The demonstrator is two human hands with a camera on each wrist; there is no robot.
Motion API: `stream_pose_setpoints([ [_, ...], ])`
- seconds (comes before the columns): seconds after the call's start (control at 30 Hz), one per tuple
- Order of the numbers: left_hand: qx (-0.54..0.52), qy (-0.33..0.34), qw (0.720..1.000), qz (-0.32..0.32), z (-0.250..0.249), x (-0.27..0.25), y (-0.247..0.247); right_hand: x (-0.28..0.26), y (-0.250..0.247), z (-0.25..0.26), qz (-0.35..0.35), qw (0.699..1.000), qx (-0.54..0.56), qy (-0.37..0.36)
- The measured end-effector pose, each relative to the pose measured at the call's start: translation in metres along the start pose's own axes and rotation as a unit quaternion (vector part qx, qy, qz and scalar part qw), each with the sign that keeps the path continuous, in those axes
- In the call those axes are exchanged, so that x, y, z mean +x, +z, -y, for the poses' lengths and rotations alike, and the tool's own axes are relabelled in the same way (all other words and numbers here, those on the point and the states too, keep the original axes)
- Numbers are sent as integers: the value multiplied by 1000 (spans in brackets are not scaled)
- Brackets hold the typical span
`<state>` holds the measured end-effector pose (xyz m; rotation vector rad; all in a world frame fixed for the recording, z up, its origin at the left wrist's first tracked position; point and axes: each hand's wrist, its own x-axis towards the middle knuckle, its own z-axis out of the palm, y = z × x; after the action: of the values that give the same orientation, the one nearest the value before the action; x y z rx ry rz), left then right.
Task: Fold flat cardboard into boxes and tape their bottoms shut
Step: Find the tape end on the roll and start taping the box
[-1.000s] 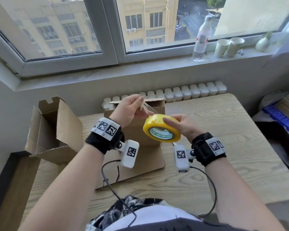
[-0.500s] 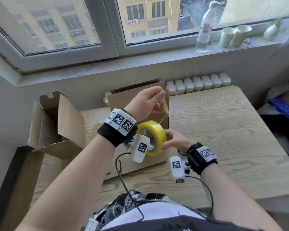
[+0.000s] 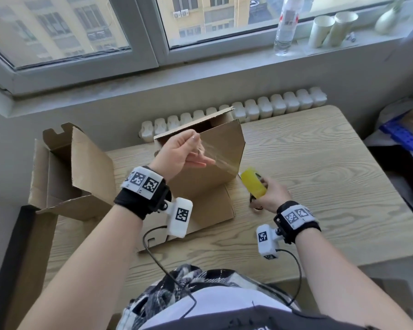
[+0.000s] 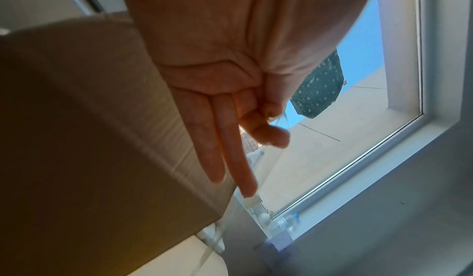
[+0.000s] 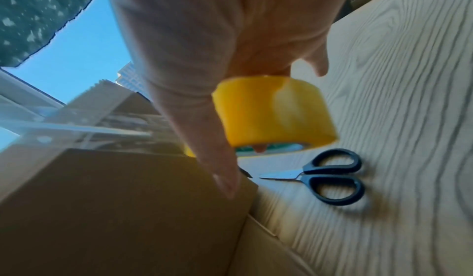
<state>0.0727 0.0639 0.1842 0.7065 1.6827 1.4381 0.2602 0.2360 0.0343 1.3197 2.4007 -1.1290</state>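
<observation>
The wooden table (image 3: 320, 163) carries 2 cardboard boxes: one (image 3: 208, 163) near its centre, another (image 3: 65, 175) at 9 o'clock. Black-handled scissors (image 5: 330, 176) lie at 3 o'clock of the central box.

Head cam: high, looks forward and down over the bench (image 3: 320, 163) toward the window (image 3: 138, 34). Left wrist cam: close under the left hand (image 4: 230, 57), faces up at window and sky. Right wrist cam: close behind the right hand (image 5: 230, 37), low over the bench. All three share the upright box (image 3: 215, 158).
</observation>
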Motion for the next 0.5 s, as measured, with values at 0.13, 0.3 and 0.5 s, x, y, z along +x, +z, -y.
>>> stream_pose_setpoints([
  [0.13, -11, -6, 1000, 26, 10, 0, 22, -3, 11, 11, -6, 999, -33, -13],
  [0.3, -18, -1, 999, 50, 16, -1, 41, -10, 42, 7, 71, 992, -108, -13],
  [0.5, -17, 12, 999, 43, 10, -5, 49, -11, 42, -10, 56, 997, -40, 19],
])
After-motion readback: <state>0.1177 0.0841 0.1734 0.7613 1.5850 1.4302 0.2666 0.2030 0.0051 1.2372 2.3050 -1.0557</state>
